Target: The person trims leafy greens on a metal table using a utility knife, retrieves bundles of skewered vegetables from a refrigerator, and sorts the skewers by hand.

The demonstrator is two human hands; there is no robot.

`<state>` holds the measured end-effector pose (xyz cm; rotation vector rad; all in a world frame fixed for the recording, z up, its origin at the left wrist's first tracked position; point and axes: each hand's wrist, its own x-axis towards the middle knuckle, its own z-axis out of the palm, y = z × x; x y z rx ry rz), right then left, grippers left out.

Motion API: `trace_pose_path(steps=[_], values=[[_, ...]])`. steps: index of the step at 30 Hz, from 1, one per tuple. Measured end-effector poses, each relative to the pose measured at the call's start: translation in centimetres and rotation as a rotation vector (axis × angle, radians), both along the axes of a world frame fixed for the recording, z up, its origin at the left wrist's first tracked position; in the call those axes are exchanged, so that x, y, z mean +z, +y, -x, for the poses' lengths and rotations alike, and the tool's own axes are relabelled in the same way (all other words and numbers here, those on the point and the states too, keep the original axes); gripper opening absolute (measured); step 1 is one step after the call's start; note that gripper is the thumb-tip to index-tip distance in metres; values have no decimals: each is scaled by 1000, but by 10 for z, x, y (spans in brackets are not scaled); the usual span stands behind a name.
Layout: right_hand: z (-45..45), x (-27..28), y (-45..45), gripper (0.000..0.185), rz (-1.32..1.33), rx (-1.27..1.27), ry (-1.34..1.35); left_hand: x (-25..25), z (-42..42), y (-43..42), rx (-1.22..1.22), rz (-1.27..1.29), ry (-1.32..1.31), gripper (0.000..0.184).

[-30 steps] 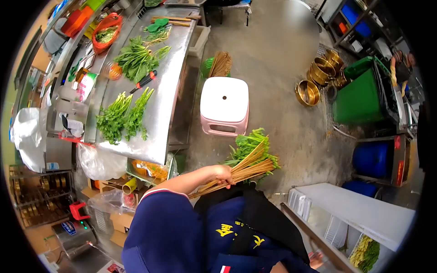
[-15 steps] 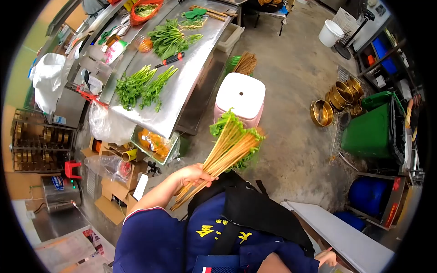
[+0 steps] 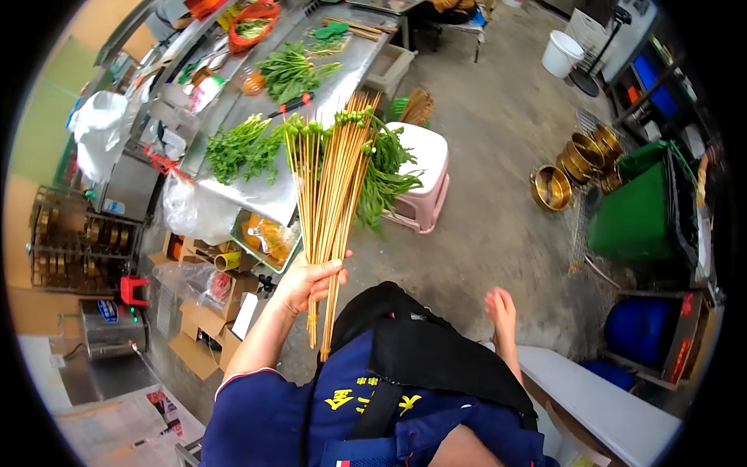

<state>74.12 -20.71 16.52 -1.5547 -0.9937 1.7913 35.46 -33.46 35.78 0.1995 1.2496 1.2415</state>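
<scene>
My left hand (image 3: 313, 282) is closed around the lower part of a bundle of bamboo skewers (image 3: 331, 210). Leafy green vegetables (image 3: 387, 171) are threaded on the skewers' far ends, with pale green stem pieces at the tips and leaves hanging to the right. The bare skewer ends stick out below my fist. To the right of my body, my right hand (image 3: 502, 307) is held above the floor with its fingers extended and nothing in it.
A steel table (image 3: 268, 194) at the upper left bears loose greens (image 3: 245, 148) and a black-and-red-handled tool (image 3: 292, 103). A white-topped pink stool (image 3: 424, 152) stands ahead. Cardboard boxes (image 3: 198, 331) lie at left; brass pots (image 3: 551, 188) and a green bin (image 3: 634, 206) stand at right.
The skewer bundle has swung from leaning right to nearly upright and now overlaps the table's edge. My right hand has risen from the lower right to beside my body.
</scene>
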Motion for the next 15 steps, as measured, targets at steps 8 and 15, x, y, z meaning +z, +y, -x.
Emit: trace_pose_path(steps=[8, 15], values=[[271, 175, 37, 38, -331, 921, 444, 12, -1, -25, 256, -178, 306, 36], [407, 193, -17, 31, -229, 1163, 660, -3, 41, -54, 483, -328, 282, 35]])
